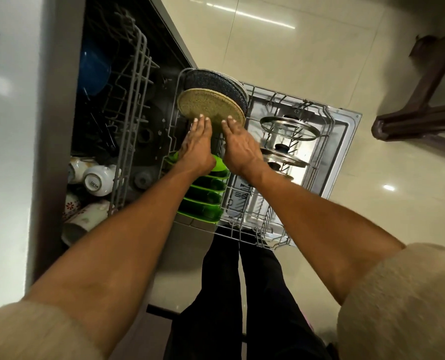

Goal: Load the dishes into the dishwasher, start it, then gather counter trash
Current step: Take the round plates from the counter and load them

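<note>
The dishwasher's lower rack (320,141) is pulled out over the open door. A speckled tan plate (208,106) stands on edge at its far end, in front of dark speckled plates (211,79). My left hand (196,149) and my right hand (238,146) both reach to the tan plate, straight fingers pressed against its near face. Several green plates (206,196) stand in a row under my left wrist. Glass lids (289,128) sit upright in the rack's right half.
The upper rack (135,105) holds white cups (96,179) and a blue bowl (94,71) at the left. A dark wooden furniture leg (418,110) stands on the tiled floor at the right. My legs are below the rack.
</note>
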`<act>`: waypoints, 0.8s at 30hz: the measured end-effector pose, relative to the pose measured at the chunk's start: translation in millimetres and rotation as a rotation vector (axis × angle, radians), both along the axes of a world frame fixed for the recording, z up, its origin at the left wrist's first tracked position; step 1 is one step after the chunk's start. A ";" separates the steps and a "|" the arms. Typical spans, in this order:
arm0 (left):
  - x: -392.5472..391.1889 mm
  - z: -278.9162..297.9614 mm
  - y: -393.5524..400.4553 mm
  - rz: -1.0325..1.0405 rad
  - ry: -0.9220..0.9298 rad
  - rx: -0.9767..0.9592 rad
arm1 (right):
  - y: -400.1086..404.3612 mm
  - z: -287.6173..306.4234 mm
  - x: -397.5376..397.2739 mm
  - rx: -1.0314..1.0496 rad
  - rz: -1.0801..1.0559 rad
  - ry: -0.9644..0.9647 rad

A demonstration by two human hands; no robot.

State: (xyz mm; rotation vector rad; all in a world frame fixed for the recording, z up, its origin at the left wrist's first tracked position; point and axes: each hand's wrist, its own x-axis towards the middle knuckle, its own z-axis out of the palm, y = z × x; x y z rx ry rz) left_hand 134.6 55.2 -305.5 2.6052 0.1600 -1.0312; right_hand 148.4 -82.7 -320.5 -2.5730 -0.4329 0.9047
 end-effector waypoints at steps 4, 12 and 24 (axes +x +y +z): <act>-26.6 21.2 -10.6 -0.025 -0.027 0.028 | -0.8 24.9 -28.3 -0.016 0.073 -0.004; -89.9 84.8 -27.5 0.058 -0.085 0.075 | -12.1 85.5 -80.9 -0.046 0.196 -0.084; -219.2 188.6 -23.9 0.101 -0.198 0.157 | -11.0 199.3 -189.0 -0.036 0.339 -0.192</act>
